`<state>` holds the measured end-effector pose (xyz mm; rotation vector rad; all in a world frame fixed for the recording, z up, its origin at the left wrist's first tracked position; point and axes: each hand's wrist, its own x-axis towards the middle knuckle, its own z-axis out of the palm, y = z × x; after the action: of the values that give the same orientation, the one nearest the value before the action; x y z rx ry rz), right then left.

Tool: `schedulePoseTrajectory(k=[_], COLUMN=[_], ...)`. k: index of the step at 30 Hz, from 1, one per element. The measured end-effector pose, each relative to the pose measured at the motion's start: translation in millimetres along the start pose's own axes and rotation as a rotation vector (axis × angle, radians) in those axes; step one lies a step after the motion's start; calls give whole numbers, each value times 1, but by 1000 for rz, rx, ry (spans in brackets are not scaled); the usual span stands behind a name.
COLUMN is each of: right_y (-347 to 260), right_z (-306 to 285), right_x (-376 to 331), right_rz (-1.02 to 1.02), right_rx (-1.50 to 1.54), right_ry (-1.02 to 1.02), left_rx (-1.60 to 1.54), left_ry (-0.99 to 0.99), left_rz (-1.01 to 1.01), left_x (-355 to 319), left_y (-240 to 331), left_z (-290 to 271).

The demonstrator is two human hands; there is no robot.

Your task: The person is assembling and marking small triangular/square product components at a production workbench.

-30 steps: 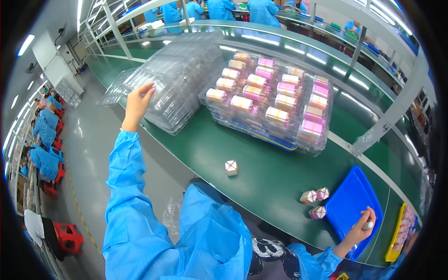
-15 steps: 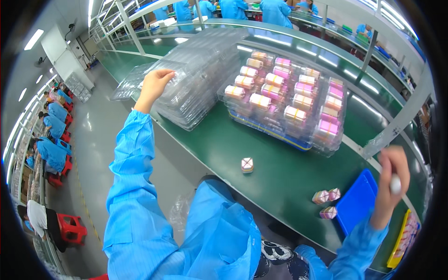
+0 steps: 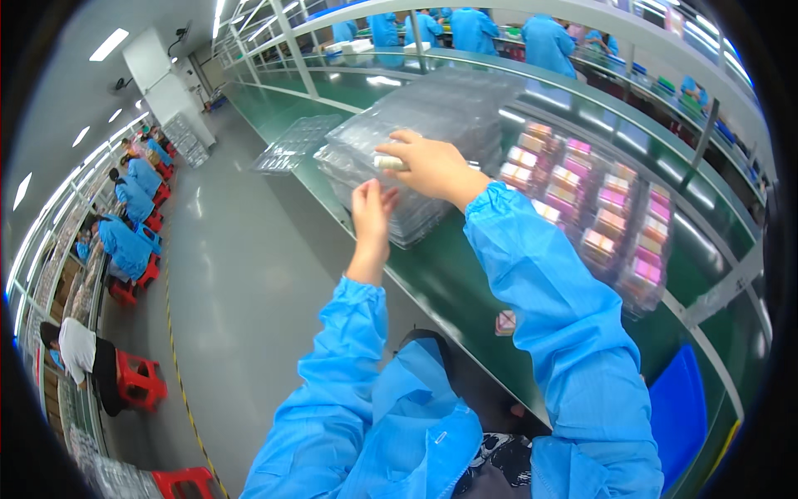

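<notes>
Both hands meet over the near left corner of a tall stack of clear plastic trays (image 3: pixel 440 104). My right hand (image 3: pixel 432 166) reaches across the stack from the right, thumb and fingers bent toward each other, with a small whitish piece or cover at the thumb. Just below it, my left hand (image 3: pixel 374 218) has its fingers curled together beside the stack's edge. Whatever lies between the fingers of either hand cannot be made out against the clear plastic. Right of the stack stand clear trays filled with rows of pink and white banded bundles (image 3: pixel 611 220), partly behind my right sleeve.
One loose bundle (image 3: pixel 505 323) lies on the green table (image 3: pixel 449 291) beside my right sleeve. A blue tray (image 3: pixel 677 407) stands at the right. A separate clear tray (image 3: pixel 295 145) lies left of the stack. People in blue work at a far line and along the left aisle.
My right hand has swung from the far right over to the tray stack. My left hand has come down and right to meet it. The view has shifted left.
</notes>
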<state>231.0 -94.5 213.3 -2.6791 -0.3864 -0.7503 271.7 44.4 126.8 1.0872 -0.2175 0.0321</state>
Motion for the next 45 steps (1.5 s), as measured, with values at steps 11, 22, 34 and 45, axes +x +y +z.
schedulePoseTrajectory(k=[11,22,34,45], right_y=[-8,7,8,11], right_z=[15,-53,-191,-239], right_x=[24,52,-21,-172], right_rz=[139,49,-319,-1], right_rx=[362,612,120,-236], right_ry=[-76,382,680,665], left_rx=[-893,-780,-926,-214], left_ry=[96,246,386,122], left_rz=[-244,-148,-29,-34], left_x=[-14,-21,4,3], left_y=[-7,-19,-17,-15], left_z=[2,23,17,-8])
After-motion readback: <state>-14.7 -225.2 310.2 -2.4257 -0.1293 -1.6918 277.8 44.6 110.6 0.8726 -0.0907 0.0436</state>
